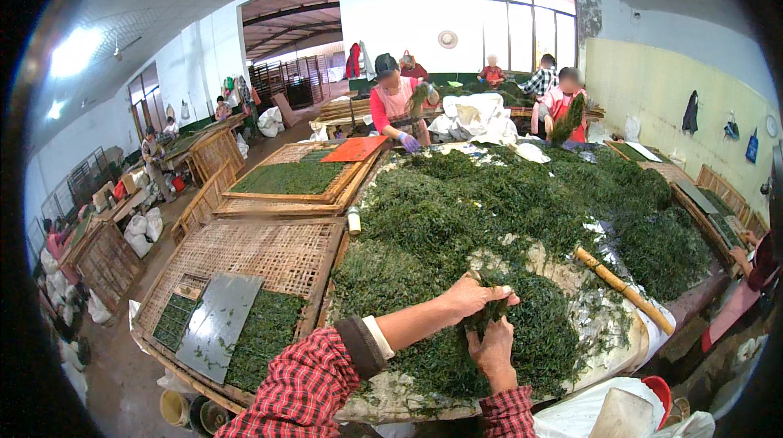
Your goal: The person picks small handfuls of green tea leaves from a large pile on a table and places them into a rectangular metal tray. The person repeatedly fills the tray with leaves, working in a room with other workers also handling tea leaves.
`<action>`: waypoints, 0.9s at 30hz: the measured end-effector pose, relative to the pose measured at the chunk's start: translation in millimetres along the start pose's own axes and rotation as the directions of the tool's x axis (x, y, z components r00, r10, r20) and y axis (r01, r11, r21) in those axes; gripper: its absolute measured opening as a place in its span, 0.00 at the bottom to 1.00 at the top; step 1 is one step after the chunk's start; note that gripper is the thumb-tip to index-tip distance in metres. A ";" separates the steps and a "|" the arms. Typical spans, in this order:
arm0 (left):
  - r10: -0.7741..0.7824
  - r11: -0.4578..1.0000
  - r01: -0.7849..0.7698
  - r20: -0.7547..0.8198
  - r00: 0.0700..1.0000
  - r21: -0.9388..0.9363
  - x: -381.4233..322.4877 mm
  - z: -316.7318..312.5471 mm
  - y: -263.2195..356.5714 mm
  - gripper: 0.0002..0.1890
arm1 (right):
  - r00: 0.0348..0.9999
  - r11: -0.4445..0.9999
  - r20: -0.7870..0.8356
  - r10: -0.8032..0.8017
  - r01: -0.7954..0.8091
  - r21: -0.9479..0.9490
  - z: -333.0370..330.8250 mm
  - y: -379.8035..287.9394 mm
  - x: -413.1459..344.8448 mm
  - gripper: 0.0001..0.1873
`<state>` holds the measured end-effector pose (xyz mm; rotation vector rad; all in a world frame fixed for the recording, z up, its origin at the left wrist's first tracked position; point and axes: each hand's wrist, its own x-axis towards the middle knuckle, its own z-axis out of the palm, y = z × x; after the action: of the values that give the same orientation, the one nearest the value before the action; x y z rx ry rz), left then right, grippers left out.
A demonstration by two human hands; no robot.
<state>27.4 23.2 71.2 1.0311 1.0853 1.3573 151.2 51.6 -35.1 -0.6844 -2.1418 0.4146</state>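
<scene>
Over a broad heap of dark green, leafy strands [440, 205], maybe seaweed or tea shoots, both my hands hold one small bunch [489, 312] of the same stuff. My left hand [480, 297] grips the bunch from above, thumb pointing right. Just below it, my right hand [494, 346] closes around the lower part. To the left lies a wooden-framed woven bamboo tray [257, 242]. On it, a grey metal sheet [220, 322] rests between patches of flat-laid greens [266, 334].
A bamboo pole [624, 291] lies across the table's right side. Farther left are stacked trays with an orange board [355, 149]. Co-workers stand across the table, one in a pink apron [397, 98]; another's arm [737, 303] reaches in at right. White sacks [587, 404] sit by the near edge.
</scene>
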 end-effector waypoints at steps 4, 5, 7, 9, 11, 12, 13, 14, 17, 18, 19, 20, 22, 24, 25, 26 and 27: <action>-0.121 0.982 0.106 -0.086 0.989 -0.156 -0.8 -10.1 11.3 0.08 | 1.000 0.998 0.000 0.007 -0.007 0.059 9.4 7.3 -18.6 0.17; -0.105 0.992 0.101 -0.058 0.993 -0.069 0.5 -13.6 15.5 0.09 | 1.000 0.998 -0.006 0.025 -0.025 0.057 10.3 8.1 -21.6 0.17; -0.070 0.997 0.070 -0.032 0.997 0.021 4.3 -18.2 23.6 0.10 | 0.998 0.998 -0.047 0.046 -0.044 0.046 11.8 10.4 -28.0 0.18; -0.128 0.988 0.121 -0.068 0.989 -0.097 5.9 -16.5 30.6 0.06 | 0.995 0.996 -0.054 0.083 -0.081 0.037 15.8 16.0 -34.7 0.18; -0.030 0.996 0.030 -0.003 1.000 0.084 9.9 -16.9 46.6 0.06 | 0.995 0.999 -0.090 0.041 -0.042 -0.004 19.5 26.8 -48.6 0.18; 0.033 0.989 -0.039 0.047 0.998 0.143 12.6 -17.6 58.5 0.08 | 0.995 0.997 -0.070 0.073 -0.075 -0.032 23.0 33.3 -58.2 0.18; 0.040 0.992 -0.045 0.048 0.998 0.121 14.5 -20.0 73.0 0.11 | 0.995 0.994 -0.064 0.077 -0.081 -0.069 27.9 40.5 -69.1 0.18; 0.064 0.989 -0.071 0.053 0.997 0.131 18.5 -22.1 90.3 0.11 | 0.996 0.991 -0.069 0.062 -0.069 -0.112 33.7 48.3 -80.9 0.19; 0.172 0.977 -0.158 0.088 0.981 -0.146 35.1 -30.8 148.2 0.13 | 0.965 0.934 0.179 0.194 -0.126 -0.335 42.1 70.8 -126.0 0.18; 0.202 0.973 -0.196 0.042 0.978 -0.124 41.1 -29.4 160.2 0.13 | 0.852 0.894 0.318 0.415 -0.317 -0.317 42.6 73.9 -138.3 0.16; 0.274 0.956 -0.266 0.049 0.961 -0.128 43.4 -28.0 165.4 0.13 | 0.874 0.919 0.333 0.354 -0.259 -0.299 41.9 76.4 -142.8 0.16; 0.134 0.990 -0.134 0.007 0.991 -0.051 42.0 -23.7 158.2 0.13 | 0.857 0.922 0.382 0.345 -0.233 -0.310 38.0 75.6 -144.2 0.15; -0.009 1.000 0.008 -0.053 0.999 -0.012 39.4 -15.2 140.4 0.14 | 0.743 0.923 0.565 0.358 -0.192 -0.332 17.8 70.0 -127.3 0.14; 0.017 1.000 -0.017 -0.075 0.997 0.008 37.2 -15.1 131.5 0.13 | 0.782 0.960 0.566 0.261 -0.149 -0.237 -13.3 52.0 -91.9 0.14; 0.034 0.999 -0.033 -0.070 0.997 0.020 35.8 -15.8 128.4 0.14 | 0.784 0.959 0.566 0.255 -0.132 -0.249 -33.4 39.8 -70.4 0.13; 0.026 0.999 -0.024 -0.064 0.998 0.030 34.7 -15.9 125.5 0.14 | 0.870 0.976 0.461 0.178 -0.096 -0.195 -53.6 24.3 -50.2 0.13; 0.020 0.999 -0.018 -0.057 0.998 0.040 33.8 -15.6 123.6 0.13 | 0.948 0.991 0.312 0.068 -0.029 -0.128 -71.2 7.2 -29.3 0.12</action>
<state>-16.1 53.4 188.9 1.0390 1.1510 1.3931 225.2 43.7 -14.0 -0.7837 -2.4742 0.4469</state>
